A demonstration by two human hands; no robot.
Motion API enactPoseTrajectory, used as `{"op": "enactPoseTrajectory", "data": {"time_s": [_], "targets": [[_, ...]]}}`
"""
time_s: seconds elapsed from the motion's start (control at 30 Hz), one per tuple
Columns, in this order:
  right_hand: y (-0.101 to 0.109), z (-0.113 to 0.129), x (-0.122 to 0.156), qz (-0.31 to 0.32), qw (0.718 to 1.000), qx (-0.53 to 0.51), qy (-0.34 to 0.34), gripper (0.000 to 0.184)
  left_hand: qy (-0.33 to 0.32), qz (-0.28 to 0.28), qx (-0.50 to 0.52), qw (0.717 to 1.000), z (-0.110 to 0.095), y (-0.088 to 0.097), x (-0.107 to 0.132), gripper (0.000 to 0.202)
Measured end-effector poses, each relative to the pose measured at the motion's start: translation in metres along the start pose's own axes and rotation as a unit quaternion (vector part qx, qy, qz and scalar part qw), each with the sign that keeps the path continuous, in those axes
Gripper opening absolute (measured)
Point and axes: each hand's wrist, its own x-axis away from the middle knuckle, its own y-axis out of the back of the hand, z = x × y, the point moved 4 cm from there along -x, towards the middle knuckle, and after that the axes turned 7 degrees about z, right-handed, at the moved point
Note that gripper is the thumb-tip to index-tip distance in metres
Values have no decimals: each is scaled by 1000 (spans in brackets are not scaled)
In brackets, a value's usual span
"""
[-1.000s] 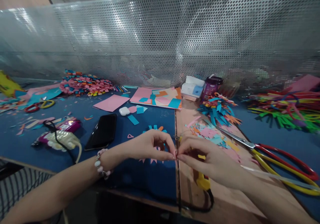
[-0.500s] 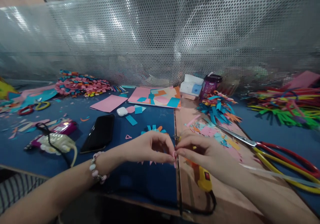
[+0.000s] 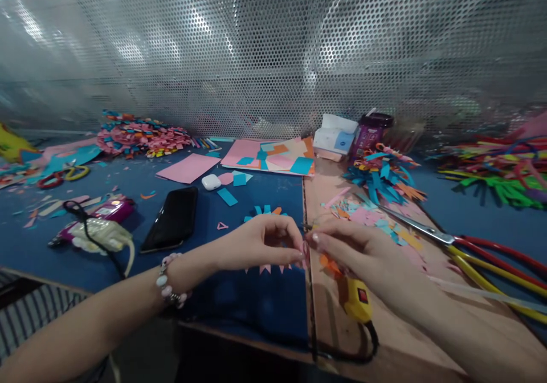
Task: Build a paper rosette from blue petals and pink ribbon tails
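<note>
My left hand (image 3: 273, 241) pinches a small folded pink paper strip (image 3: 305, 253) between thumb and forefinger. Close beside its upper end, my right hand (image 3: 352, 249) has thumb and forefinger pressed together; whatever is between them is too small to make out. Beneath the left hand lies a ring of blue, orange and pink paper pieces (image 3: 265, 269), partly hidden by that hand. A yellow glue gun (image 3: 358, 298) with a red switch rests below the right hand, its front half covered. To the left of the ring is a small pink paper triangle (image 3: 221, 225).
A black phone (image 3: 171, 219) and a white earbud case (image 3: 211, 182) lie on the left. Large red-and-yellow-handled scissors (image 3: 431, 233) lie at right, near a blue paper tassel (image 3: 378, 178) and paper scraps. Paper sheets (image 3: 239, 154) lie before a perforated metal panel (image 3: 265, 47).
The view has tilted down and shifted slightly, so the table sits higher in the picture. My fingertips, which were touching around the pink strip, are now slightly farther apart.
</note>
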Motion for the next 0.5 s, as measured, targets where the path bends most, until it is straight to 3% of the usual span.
{"op": "enactPoseTrajectory", "data": {"time_s": [0.17,0.37,0.5], "targets": [[3,-9,-3,-10,993,-116,-31,30,-60,-72,43,995,1,6,-3,13],[1,-10,-3,8,990,-139,6,26,-99,-105,77,987,8,9,-3,16],[-2,-10,-2,1,986,-166,-18,28,-111,-112,84,984,14,10,-4,16]]}}
